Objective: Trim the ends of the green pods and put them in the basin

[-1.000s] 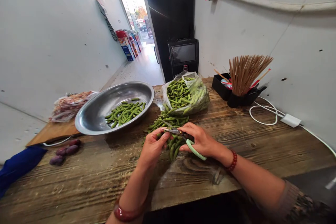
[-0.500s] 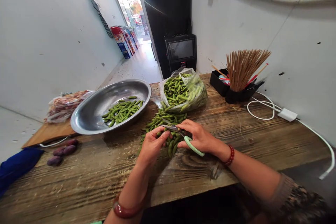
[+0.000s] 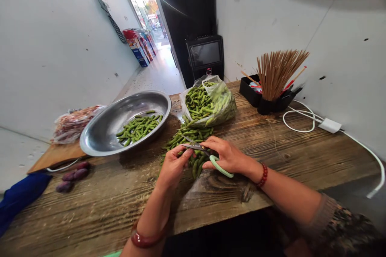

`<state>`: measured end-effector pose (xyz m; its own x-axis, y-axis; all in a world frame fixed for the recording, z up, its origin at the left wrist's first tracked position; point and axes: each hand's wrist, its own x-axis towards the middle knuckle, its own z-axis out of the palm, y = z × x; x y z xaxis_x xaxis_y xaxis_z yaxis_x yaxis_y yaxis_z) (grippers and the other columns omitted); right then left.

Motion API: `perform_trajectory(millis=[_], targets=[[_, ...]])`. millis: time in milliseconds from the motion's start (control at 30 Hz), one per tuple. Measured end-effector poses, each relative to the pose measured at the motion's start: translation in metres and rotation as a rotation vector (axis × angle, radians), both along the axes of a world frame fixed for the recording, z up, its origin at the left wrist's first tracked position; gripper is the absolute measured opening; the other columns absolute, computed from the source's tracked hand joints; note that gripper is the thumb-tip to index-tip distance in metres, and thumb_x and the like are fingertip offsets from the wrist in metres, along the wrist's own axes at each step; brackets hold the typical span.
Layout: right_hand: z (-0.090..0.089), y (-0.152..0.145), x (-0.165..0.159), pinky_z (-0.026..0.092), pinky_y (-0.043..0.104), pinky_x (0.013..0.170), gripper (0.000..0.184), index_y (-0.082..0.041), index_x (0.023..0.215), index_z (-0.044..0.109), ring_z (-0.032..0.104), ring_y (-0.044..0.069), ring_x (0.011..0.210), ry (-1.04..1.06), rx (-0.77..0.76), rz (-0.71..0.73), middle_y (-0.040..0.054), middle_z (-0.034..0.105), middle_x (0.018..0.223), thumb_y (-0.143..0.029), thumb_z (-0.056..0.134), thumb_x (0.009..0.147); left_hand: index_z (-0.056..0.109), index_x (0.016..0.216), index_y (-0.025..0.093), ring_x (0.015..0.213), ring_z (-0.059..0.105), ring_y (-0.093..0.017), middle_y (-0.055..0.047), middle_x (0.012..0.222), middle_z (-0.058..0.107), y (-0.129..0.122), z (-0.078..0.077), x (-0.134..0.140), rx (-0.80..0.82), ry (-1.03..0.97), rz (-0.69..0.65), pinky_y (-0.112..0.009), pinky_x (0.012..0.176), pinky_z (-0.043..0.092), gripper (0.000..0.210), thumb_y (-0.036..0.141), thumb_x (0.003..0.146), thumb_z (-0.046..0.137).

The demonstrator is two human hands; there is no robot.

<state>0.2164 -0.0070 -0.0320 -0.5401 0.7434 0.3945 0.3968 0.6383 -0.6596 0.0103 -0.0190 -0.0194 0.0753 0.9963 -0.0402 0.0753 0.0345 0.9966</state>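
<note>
My right hand [image 3: 225,155] grips a pair of scissors [image 3: 221,167] by its pale green handles; the blades point left and stand apart. At their tip, my left hand [image 3: 175,164] pinches an edamame pod that its fingers mostly cover. Under and beyond both hands lies a heap of loose edamame pods [image 3: 197,132] on the wooden table. Behind the heap, a clear plastic bag [image 3: 228,109] slumps open, full of pods. To the left, a wide steel basin [image 3: 101,130] holds a smaller pile of green pods [image 3: 139,128].
Several purple tubers [image 3: 81,174] sit at left, near a blue cloth [image 3: 25,196]. A bagged pinkish food [image 3: 74,125] lies on a wooden board [image 3: 54,156]. At right stand wooden skewers [image 3: 277,74] in a black holder [image 3: 267,107], and a white cable with an adapter [image 3: 330,125].
The camera view has shifted slightly. Both hands stay close together over the heap, with the scissors still at the left fingertips.
</note>
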Motion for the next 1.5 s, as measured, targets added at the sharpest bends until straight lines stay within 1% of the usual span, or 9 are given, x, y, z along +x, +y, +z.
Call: perform_trajectory(millis=[167,400,667,933,1033,1167,1300,1433,1500], targets=[[0.003,-0.0022,-0.0006,0.048,0.028,0.071,0.046,-0.018,0.115,0.06,0.058,0.017,0.081,0.001,0.005,-0.008,0.0057,0.06,0.096,-0.037,0.076,0.076,0.068,0.075,0.015,0.047,0.036,-0.007,0.001,0.06,0.059,-0.0002,-0.0015,-0.0018,-0.019,-0.012,-0.04,-0.022,0.046,0.027,0.026,0.041,0.074,0.07],[0.0019,-0.0022,-0.0002,0.049,0.03,0.075,0.047,-0.018,0.117,0.06,0.06,0.019,0.085,-0.034,0.022,-0.03,0.0066,0.06,0.098,-0.037,0.075,0.076,0.066,0.077,0.016,0.05,0.04,-0.008,-0.001,0.069,0.063,-0.0017,0.0017,-0.0013,0.011,-0.016,-0.086,-0.022,0.048,0.03,0.034,0.048,0.084,0.058],[0.0042,-0.0037,-0.0002,0.05,0.03,0.077,0.053,-0.02,0.121,0.057,0.06,0.02,0.09,-0.06,0.05,-0.069,0.0066,0.059,0.103,-0.035,0.077,0.074,0.07,0.087,0.015,0.05,0.039,-0.007,-0.002,0.07,0.064,-0.0004,-0.0014,-0.0038,-0.012,-0.05,-0.071,-0.02,0.048,0.03,0.028,0.042,0.08,0.066],[0.0055,-0.0037,0.0005,0.05,0.032,0.076,0.057,-0.019,0.125,0.054,0.058,0.021,0.091,-0.165,0.127,-0.103,0.0076,0.059,0.104,-0.035,0.077,0.075,0.071,0.093,0.016,0.051,0.039,-0.007,0.0,0.067,0.062,0.0014,-0.0061,-0.008,0.02,0.033,-0.048,-0.019,0.047,0.031,0.027,0.039,0.08,0.068],[0.0048,-0.003,0.0006,0.05,0.032,0.078,0.058,-0.02,0.125,0.054,0.058,0.021,0.091,-0.132,0.087,-0.079,0.0075,0.058,0.105,-0.036,0.077,0.075,0.072,0.093,0.017,0.053,0.041,-0.008,0.0,0.067,0.063,0.0012,-0.006,-0.0075,0.03,0.023,-0.042,-0.02,0.048,0.032,0.027,0.04,0.079,0.068],[0.0004,0.0,0.0004,0.05,0.032,0.079,0.062,-0.02,0.124,0.056,0.059,0.02,0.09,-0.046,0.004,-0.022,0.0066,0.058,0.105,-0.035,0.081,0.07,0.072,0.092,0.017,0.052,0.041,-0.008,-0.001,0.067,0.062,0.0006,-0.0048,-0.0065,0.041,0.03,-0.038,-0.02,0.048,0.032,0.027,0.04,0.079,0.069],[-0.0025,0.0025,0.0009,0.049,0.031,0.079,0.061,-0.019,0.124,0.057,0.059,0.019,0.088,-0.013,-0.024,0.012,0.0063,0.058,0.103,-0.035,0.081,0.07,0.072,0.086,0.017,0.051,0.039,-0.009,0.0,0.065,0.06,0.0006,-0.0028,-0.0072,0.065,0.066,-0.056,-0.022,0.048,0.03,0.024,0.04,0.08,0.067],[0.0005,0.0023,0.0025,0.048,0.029,0.075,0.057,-0.018,0.122,0.059,0.059,0.018,0.084,-0.007,-0.029,0.039,0.0062,0.06,0.1,-0.039,0.078,0.072,0.07,0.072,0.016,0.058,0.046,-0.012,-0.003,0.066,0.061,0.0013,0.0008,-0.0079,0.118,0.139,-0.075,-0.024,0.055,0.035,0.024,0.038,0.08,0.066],[0.003,0.0016,0.0032,0.047,0.028,0.074,0.057,-0.017,0.121,0.06,0.059,0.018,0.083,-0.019,-0.013,0.036,0.0064,0.06,0.1,-0.039,0.078,0.073,0.07,0.07,0.016,0.063,0.049,-0.014,-0.003,0.068,0.062,0.0018,0.0025,-0.0075,0.148,0.156,-0.079,-0.025,0.059,0.037,0.024,0.038,0.08,0.066]])
